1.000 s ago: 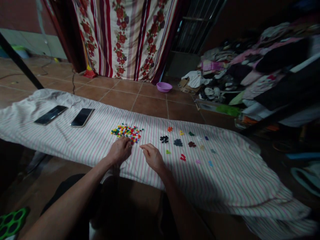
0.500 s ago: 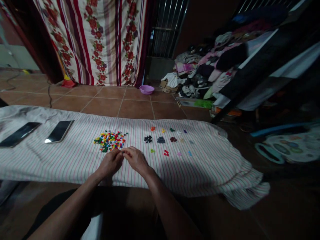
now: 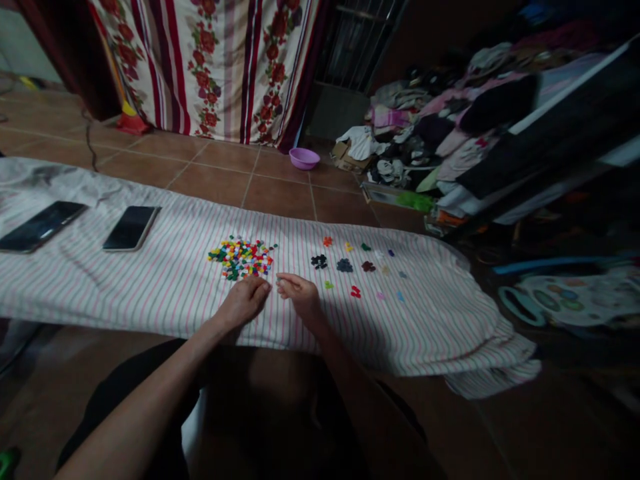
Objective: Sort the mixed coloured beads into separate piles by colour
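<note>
I cannot tell if my left hand (image 3: 244, 297) or right hand (image 3: 301, 295) grips anything, with mixed pieces (image 3: 241, 256) unsorted just beyond the left and sorted single-colour clusters (image 3: 345, 265) right of both.

Striped cloth (image 3: 180, 280), white with pink and green lines, its right end rumpled. Lying on it: 2 phones (image 3: 131, 229), left; 1 heap of mixed-colour small pieces (image 3: 243, 257), middle; single-colour piles (image 3: 345, 265) in 3 rows, right.
</note>
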The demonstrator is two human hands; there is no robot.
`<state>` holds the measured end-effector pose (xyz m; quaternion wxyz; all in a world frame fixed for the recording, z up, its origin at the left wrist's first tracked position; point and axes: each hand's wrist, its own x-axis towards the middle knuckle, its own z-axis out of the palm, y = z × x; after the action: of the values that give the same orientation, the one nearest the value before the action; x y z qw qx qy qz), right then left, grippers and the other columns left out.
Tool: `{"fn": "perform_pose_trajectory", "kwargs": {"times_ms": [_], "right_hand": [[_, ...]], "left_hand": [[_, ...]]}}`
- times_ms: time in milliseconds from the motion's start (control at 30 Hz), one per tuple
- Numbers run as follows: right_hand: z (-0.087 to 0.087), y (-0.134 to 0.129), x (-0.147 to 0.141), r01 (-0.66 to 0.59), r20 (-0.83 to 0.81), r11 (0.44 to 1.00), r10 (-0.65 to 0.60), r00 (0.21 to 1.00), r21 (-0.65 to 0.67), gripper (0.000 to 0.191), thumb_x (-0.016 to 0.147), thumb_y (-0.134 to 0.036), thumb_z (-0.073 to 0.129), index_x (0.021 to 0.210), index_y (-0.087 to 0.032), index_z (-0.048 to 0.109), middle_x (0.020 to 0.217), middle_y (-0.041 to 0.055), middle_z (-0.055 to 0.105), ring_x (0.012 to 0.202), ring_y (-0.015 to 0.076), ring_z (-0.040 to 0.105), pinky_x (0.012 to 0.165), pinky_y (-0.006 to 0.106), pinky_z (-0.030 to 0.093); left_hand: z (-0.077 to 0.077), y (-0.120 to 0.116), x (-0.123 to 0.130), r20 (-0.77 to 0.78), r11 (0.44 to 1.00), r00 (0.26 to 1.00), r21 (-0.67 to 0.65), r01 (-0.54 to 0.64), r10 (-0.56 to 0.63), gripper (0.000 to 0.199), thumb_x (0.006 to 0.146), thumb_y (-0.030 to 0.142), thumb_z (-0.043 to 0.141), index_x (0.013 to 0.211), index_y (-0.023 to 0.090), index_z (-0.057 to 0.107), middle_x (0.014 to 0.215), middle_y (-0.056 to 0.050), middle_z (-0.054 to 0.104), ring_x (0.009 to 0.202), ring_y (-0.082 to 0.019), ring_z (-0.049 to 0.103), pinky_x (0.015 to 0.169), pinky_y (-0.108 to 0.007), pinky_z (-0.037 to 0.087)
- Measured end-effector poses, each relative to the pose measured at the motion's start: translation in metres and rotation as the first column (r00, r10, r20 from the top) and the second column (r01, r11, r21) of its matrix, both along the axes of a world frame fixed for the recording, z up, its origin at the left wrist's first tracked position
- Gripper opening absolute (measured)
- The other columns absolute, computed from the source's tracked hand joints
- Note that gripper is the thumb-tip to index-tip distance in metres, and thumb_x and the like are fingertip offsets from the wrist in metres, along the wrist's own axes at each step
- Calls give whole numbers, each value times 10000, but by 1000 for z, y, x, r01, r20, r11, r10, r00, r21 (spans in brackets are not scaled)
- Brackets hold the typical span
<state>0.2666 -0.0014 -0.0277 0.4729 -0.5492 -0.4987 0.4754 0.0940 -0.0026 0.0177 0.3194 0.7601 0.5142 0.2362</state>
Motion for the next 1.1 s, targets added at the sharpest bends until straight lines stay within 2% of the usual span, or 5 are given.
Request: {"fn": "perform_pose_trajectory", "kwargs": {"times_ms": [267, 467, 600, 900, 1100], "right_hand": [[6, 1, 2, 73, -85, 997, -73, 994, -3, 338, 691, -440, 674, 907, -186, 725, 768, 46, 735, 686, 170, 697, 654, 305, 581], [14, -3, 21, 52, 39, 997, -54, 998, 55, 236, 733, -367, 617, 902, -216, 684, 726, 11, 692, 679, 163, 686, 609, 276, 557], [21, -1, 53, 76, 216, 978, -118, 969, 196, 202, 753, -342, 612, 905, -216, 654, 790, 18, 690, 747, 158, 677, 707, 291, 559], [41, 10, 152, 314, 516, 904, -425, 744, 292, 123, 712, -227, 573, 815, -205, 637, 744, 17, 683, 681, 158, 640, 693, 292, 529], [40, 4, 168, 336, 707, 898, -433, 559, 284, 161, 732, -162, 549, 829, -208, 669, 752, 16, 699, 708, 160, 650, 693, 261, 495]], "left_hand": [[-7, -2, -9, 22, 999, 1000, 43, -18, 17, 376, 915, 375, 358, 916, 193, 688, 972, -79, 710, 927, -188, 638, 877, -330, 495], [-5, -2, -3, -29, 995, 999, 96, -15, 18, 388, 905, 380, 345, 904, 189, 682, 950, -85, 709, 899, -196, 650, 871, -334, 509], [-6, -1, -3, -60, 993, 998, 121, 4, 4, 391, 902, 398, 338, 899, 197, 674, 941, -81, 704, 891, -194, 653, 868, -330, 511], [-12, 1, 0, -120, 988, 993, 156, 7, 12, 410, 894, 439, 336, 913, 204, 672, 951, -75, 701, 873, -189, 663, 838, -316, 523], [-15, 2, 0, -119, 985, 993, 172, 3, 18, 403, 899, 445, 350, 919, 206, 674, 932, -66, 702, 841, -181, 664, 815, -319, 531]]}}
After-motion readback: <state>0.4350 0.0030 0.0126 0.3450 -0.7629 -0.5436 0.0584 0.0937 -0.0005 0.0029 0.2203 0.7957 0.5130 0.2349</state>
